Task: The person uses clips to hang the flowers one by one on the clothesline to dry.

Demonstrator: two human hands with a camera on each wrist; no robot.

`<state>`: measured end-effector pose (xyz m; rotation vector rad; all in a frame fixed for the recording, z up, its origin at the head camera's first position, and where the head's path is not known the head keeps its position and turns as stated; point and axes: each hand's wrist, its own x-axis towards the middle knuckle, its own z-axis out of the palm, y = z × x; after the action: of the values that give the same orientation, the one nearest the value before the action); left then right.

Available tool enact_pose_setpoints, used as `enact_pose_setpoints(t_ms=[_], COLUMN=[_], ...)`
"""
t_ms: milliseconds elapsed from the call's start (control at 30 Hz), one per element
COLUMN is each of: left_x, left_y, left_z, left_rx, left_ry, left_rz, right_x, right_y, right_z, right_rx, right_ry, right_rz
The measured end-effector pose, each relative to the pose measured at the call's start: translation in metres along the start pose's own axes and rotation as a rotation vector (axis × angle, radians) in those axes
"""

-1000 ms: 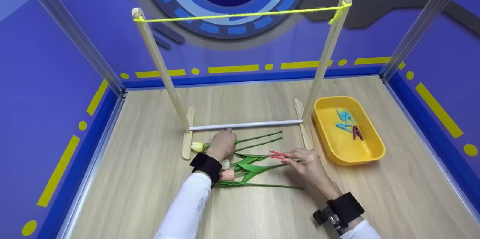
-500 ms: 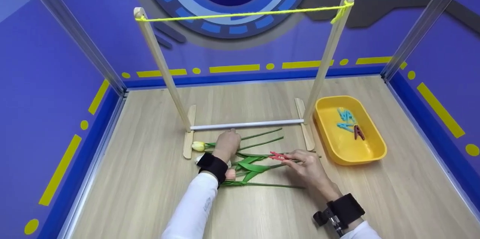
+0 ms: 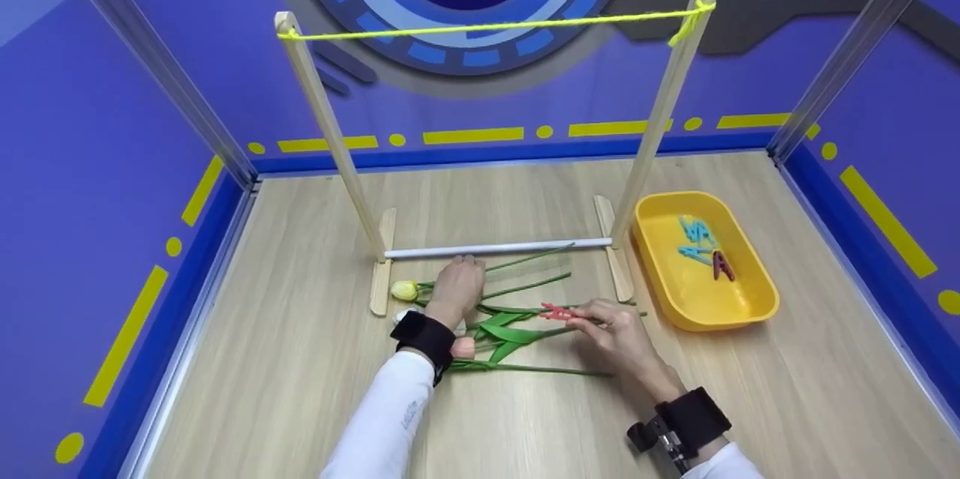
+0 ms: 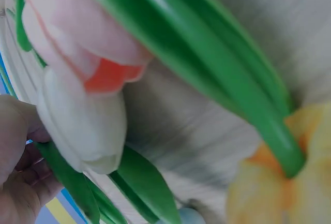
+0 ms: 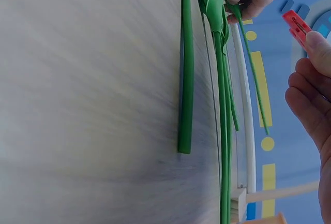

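Note:
My left hand (image 3: 459,285) pinches the stem of a yellow tulip (image 3: 405,290), whose green stem slants up off the table in the right wrist view. Between thumb and fingers, my right hand (image 3: 616,325) holds a red clothespin (image 3: 557,311) above the other stems. Several more tulips lie under and beside my left wrist: a white tulip (image 4: 83,125) and a pink tulip (image 4: 85,22) show close up in the left wrist view, with a yellow-orange bloom (image 4: 289,177) at its right. Part of the blooms is hidden by my left arm in the head view.
Behind the flowers stands a wooden frame (image 3: 330,130) with a yellow string (image 3: 480,27) tied across its top and a white rod (image 3: 499,248) along its base. A yellow tray (image 3: 701,310) at the right holds blue clothespins (image 3: 696,239) and a dark red one (image 3: 722,266).
My left hand has shifted slightly right and lifted the yellow tulip, its stem end rising over the white rod. The right hand stays nearly still with the red clothespin.

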<state>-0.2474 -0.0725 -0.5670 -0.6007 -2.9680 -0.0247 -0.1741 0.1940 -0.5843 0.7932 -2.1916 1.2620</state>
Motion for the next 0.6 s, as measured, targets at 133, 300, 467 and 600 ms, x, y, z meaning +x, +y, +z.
enact_pose_setpoints(t_ms=[133, 300, 467, 600], left_x=[0.003, 0.002, -0.001, -0.003], left_y=[0.002, 0.003, 0.005, 0.011], left_z=[-0.003, -0.009, -0.011, -0.013], left_rx=[0.011, -0.037, -0.100, -0.181], left_ry=[0.068, 0.093, 0.074, 0.042], left_rz=[0.025, 0.047, 0.072, 0.037], right_x=[0.000, -0.001, -0.001, -0.001], right_y=[0.000, 0.000, 0.001, 0.002], right_z=[0.000, 0.002, 0.004, 0.004], right_rx=[-0.001, 0.001, -0.005, -0.022], right_ry=[0.001, 0.017, 0.045, 0.048], right_rz=[0.016, 0.027, 0.028, 0.018])
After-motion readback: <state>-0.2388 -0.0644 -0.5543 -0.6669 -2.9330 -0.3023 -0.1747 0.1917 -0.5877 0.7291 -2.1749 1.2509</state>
